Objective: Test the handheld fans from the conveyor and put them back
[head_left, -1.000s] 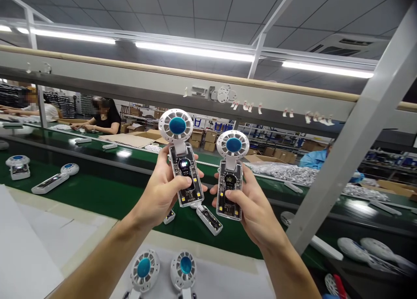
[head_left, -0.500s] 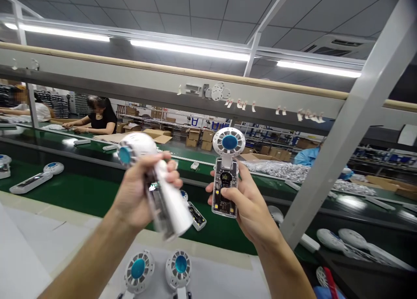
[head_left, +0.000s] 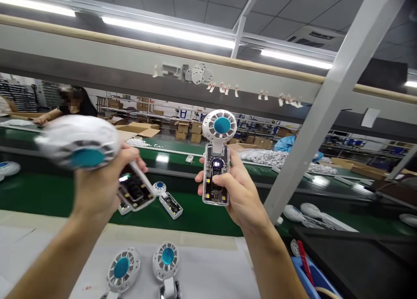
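My left hand [head_left: 97, 181] grips a small handheld fan [head_left: 81, 149] with a white round head and blue centre; it is tilted sideways to the left and blurred by motion, its clear handle pointing right. My right hand [head_left: 237, 190] holds a second fan [head_left: 217, 160] upright, its head up and its transparent handle showing the circuit board with a small light lit. The thumb rests on the handle's front. Both hands are raised above the green conveyor belt [head_left: 202, 214].
Two more fans [head_left: 122, 268] [head_left: 167, 257] lie on the white bench surface below. Other fans [head_left: 166, 199] sit on the belt. A slanted grey frame post [head_left: 312, 116] stands at right. A person [head_left: 70, 107] sits across the line at far left; cardboard boxes are behind.
My left hand has swung its fan from upright to sideways and moved it left. My right hand kept its fan upright, and its light has come on. The view has shifted.
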Motion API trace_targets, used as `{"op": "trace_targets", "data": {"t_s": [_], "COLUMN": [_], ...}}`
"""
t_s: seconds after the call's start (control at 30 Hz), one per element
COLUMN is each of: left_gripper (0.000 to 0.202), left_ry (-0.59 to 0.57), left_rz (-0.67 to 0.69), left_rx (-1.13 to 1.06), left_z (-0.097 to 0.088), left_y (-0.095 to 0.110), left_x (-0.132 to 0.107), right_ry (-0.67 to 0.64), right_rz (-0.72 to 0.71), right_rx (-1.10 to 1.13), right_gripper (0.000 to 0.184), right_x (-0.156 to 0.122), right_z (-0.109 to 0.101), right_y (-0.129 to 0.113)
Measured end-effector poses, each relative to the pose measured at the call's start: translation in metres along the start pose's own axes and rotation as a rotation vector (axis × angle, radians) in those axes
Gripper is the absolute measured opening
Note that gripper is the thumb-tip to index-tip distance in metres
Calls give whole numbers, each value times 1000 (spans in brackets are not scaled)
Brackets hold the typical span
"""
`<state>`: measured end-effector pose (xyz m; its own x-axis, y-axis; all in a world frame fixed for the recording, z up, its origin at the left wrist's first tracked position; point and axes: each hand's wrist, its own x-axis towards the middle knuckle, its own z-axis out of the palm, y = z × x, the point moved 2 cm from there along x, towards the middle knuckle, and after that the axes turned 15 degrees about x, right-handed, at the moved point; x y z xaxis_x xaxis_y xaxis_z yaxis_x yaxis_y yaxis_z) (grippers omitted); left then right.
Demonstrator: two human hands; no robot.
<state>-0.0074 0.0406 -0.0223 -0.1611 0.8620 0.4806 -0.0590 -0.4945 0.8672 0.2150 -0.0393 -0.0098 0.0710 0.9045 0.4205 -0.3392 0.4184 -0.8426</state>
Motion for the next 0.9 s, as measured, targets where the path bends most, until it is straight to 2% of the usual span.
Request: {"op": "trace_targets", "data": {"t_s": [0.03, 0.07, 0.1, 0.17, 0.27, 0.37, 0.47, 0.6, 0.67, 0.73, 0.8, 0.9], "left_gripper": [28, 31, 32, 28, 22, 28, 40, 54, 47, 40, 40, 48], "left_ry": [3, -26, -85, -97, -90, -73, -39, -40, -121, -243, -358, -463], "left_rz": [-47, -138, -194, -269, -355, -391, -358, -224, -191, -212, -281, -403], "left_rx": [40, 173, 358, 506, 700, 879, 1033, 1204, 1260, 1298, 1324, 1335], "left_z": [8, 14, 20, 24, 20, 9, -1, -5, 1, 10, 20, 29], "left_y": [-15, -36, -58, -106, -166, -200, -210, -205, -201, -199, -199, -203], "left_x": [12, 22, 31, 43, 46, 38, 32, 32, 32, 31, 29, 24], "right_ry": [-8, -14, -13, 8, 43, 20, 6, 23, 39, 66, 63, 4], "right_rz": [0, -2, -8, -13, -4, 29, 38, -13, -39, -61, -83, -88], "right_rx": [9, 18, 25, 26, 22, 11, -38, -97, -108, -133, -155, -157], "right_gripper": [74, 74, 74, 74, 74, 85, 94, 86, 79, 74, 73, 74], "right_x": [0, -1, -1, -1, -1, -2, -3, -3, -3, -4, -5, -6], "right_z": [1, 1, 2, 2, 0, -4, -8, -10, -11, -12, -12, -9], "right_y": [0, 0, -1, -2, -4, -9, -13, -17, -18, -18, -17, -16]}}
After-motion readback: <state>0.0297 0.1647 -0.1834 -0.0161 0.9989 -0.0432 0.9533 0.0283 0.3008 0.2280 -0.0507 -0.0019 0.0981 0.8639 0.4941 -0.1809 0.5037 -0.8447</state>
